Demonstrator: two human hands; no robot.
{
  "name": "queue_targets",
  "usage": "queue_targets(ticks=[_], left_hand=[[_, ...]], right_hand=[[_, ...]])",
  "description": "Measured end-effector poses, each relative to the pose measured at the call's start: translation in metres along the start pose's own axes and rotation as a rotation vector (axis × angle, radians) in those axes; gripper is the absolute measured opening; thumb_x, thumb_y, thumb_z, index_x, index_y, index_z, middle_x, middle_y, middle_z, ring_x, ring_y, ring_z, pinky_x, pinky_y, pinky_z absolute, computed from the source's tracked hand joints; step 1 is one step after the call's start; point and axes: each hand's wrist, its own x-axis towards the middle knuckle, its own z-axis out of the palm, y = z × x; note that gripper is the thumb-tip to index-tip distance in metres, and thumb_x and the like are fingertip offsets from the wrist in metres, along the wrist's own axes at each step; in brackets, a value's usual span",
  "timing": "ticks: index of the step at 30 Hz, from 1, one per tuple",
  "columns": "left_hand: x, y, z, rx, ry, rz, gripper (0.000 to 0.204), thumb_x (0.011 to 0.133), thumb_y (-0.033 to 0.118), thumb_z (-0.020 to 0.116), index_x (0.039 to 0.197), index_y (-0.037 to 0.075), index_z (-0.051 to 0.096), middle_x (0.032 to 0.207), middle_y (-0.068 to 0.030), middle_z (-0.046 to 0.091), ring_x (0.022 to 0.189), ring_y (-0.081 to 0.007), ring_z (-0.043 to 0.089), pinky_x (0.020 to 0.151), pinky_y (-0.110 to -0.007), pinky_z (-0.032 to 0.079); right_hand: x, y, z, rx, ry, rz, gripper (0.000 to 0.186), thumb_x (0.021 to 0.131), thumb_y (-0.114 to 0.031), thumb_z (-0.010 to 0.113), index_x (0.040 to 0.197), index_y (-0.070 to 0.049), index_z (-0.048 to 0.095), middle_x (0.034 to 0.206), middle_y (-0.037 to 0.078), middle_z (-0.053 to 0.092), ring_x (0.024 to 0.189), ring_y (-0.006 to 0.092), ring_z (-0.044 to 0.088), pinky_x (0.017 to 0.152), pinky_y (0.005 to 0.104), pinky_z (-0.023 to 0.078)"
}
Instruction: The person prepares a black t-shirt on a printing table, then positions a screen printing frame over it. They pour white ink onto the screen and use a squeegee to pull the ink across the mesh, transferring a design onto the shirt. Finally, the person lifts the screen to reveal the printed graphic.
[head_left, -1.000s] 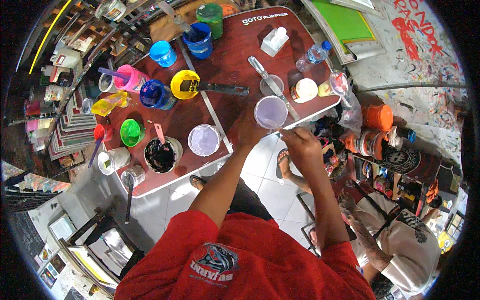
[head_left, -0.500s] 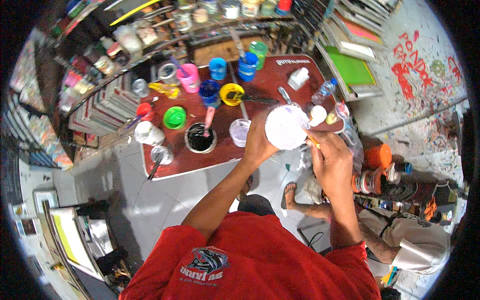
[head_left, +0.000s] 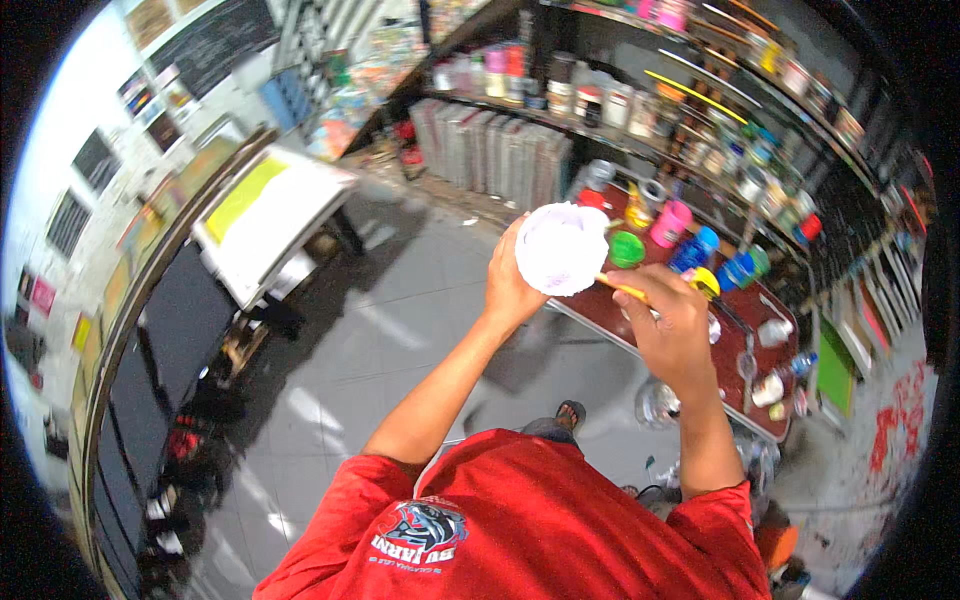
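Note:
My left hand (head_left: 506,282) is closed around the side of a white tub (head_left: 562,250) of whitish, faintly lilac paint, held up in front of my chest. From the right, my right hand (head_left: 668,318) grips a tool by its thin yellow handle (head_left: 622,287). The handle points toward the tub's rim; the tool's working end cannot be made out. Behind my hands, a green paint tub (head_left: 627,249), a pink cup (head_left: 671,222), a blue cup (head_left: 735,271) and a yellow tub (head_left: 704,282) stand on a dark red table (head_left: 590,312).
To the left is a stand with a white board (head_left: 275,225) bearing a yellow-green patch. Shelves with bottles and jars (head_left: 620,105) line the back, above a row of upright frames (head_left: 490,150). Grey tiled floor (head_left: 400,300) lies between stand and table.
My view and body have turned left, so the table now sits farther right and the stand shows more. The tub and yellow-handled tool have stayed in my hands.

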Motion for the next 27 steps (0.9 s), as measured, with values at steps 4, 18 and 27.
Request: queue_targets(ticks=[4, 18, 27], left_hand=[[-0.014, -0.021, -0.094, 0.097, 0.128, 0.006, 0.086, 0.060, 0.022, 0.085, 0.131, 0.001, 0.043, 0.128, -0.0184, 0.054, 0.118, -0.0356, 0.053, 0.098, -0.042, 0.044], [0.024, -0.030, -0.265, 0.333, 0.150, 0.036, 0.070, 0.063, 0.023, 0.084, 0.123, 0.004, 0.054, 0.119, -0.0152, 0.061, 0.112, -0.0310, 0.058, 0.095, -0.038, 0.047], [0.077, -0.068, -0.301, 0.631, -0.010, 0.032, 0.069, 0.062, 0.019, 0.082, 0.122, 0.003, 0.054, 0.123, -0.0163, 0.058, 0.113, -0.0342, 0.056, 0.095, -0.041, 0.046]], right_hand=[[0.041, -0.048, 0.036, 0.054, -0.003, -0.240, 0.017, 0.082, -0.006, 0.066, 0.099, -0.002, 0.064, 0.086, 0.014, 0.065, 0.075, 0.0304, 0.063, 0.067, 0.0369, 0.050], [0.164, -0.077, 0.148, 0.283, -0.235, -0.925, 0.032, 0.070, 0.000, 0.065, 0.101, -0.005, 0.065, 0.097, 0.010, 0.066, 0.092, 0.0286, 0.063, 0.082, 0.0376, 0.051], [0.255, -0.046, 0.207, 0.437, -0.502, -1.175, 0.029, 0.073, -0.008, 0.065, 0.102, -0.005, 0.064, 0.096, 0.011, 0.065, 0.092, 0.0307, 0.062, 0.081, 0.0398, 0.050]])
